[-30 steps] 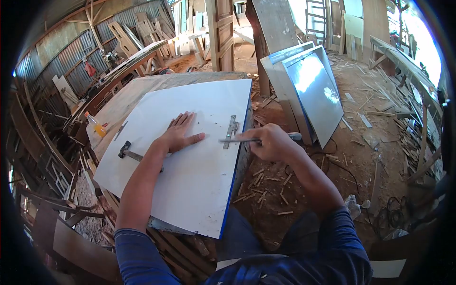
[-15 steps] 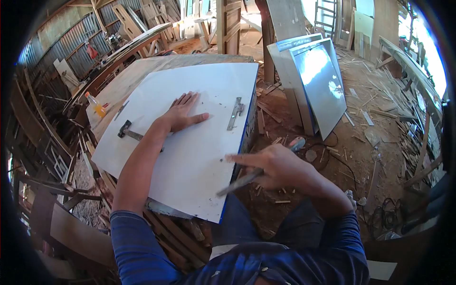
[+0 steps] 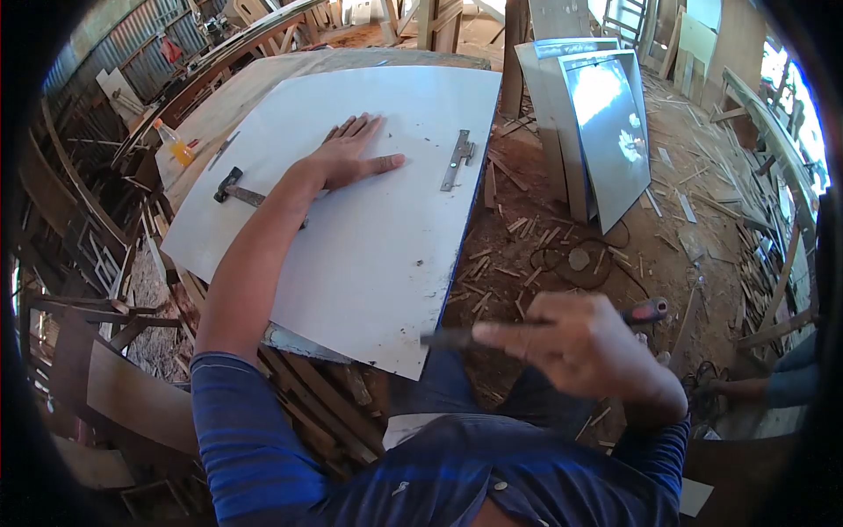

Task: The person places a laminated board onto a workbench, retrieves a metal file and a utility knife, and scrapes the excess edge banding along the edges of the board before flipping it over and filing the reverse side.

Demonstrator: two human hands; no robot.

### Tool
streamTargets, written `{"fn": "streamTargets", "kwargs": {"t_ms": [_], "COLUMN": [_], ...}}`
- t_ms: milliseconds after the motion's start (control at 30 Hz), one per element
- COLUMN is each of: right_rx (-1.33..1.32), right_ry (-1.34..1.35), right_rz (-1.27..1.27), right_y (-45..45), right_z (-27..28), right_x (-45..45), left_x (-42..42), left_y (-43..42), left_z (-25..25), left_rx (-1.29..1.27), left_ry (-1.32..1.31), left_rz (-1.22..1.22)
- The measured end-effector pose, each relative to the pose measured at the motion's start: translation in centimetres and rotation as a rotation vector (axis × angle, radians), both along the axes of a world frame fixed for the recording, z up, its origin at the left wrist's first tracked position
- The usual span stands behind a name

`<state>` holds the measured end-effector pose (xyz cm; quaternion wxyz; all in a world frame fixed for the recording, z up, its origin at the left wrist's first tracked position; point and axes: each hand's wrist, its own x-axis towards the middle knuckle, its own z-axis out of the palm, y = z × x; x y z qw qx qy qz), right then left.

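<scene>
My left hand lies flat on a white laminated panel, fingers stretched out and thumb spread. In my right hand is a flat file, a long dark bar with a red and grey handle; the index finger stretches along it. Its tip is at the panel's near right edge; whether it touches is unclear. A hammer lies by my left forearm, which hides part of its handle. Toward the panel's right edge lies a metal latch plate. Dark crumbs dot the near right corner.
An orange drink bottle stands on the wooden workbench at left. Box-like white panels lean to the right. Wood scraps and a cable litter the floor. Another person's limb in blue cloth shows at far right.
My right hand has moved right and toward my body, with the file drawn back from over the panel to its near edge. My left hand stays on the panel. The camera view has shifted.
</scene>
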<state>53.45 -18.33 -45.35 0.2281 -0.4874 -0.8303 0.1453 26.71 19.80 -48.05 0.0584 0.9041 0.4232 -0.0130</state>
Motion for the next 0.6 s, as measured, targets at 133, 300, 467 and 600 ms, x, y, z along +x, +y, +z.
{"fn": "streamTargets", "kwargs": {"t_ms": [133,300,467,600], "right_rx": [0.121,0.225,0.056,0.2], "right_ry": [-0.046,0.01,0.089,0.082], "right_rz": [-0.042,-0.237,-0.172,-0.239], "right_y": [2.2,7.4,4.0,8.5], "right_z": [-2.1,-4.0,-3.1,-5.0], "right_x": [-1.5,-0.6,-1.9,-0.1], "left_x": [0.2,0.1,-0.1,0.1], "left_y": [-0.4,-0.7,-0.5,-0.2], "left_z": [0.4,0.5,0.4,0.2], "left_rx": [0.025,0.003,-0.017,-0.029], "left_ry": [0.068,0.047,0.03,0.03], "left_rz": [0.005,0.005,-0.001,-0.006]}}
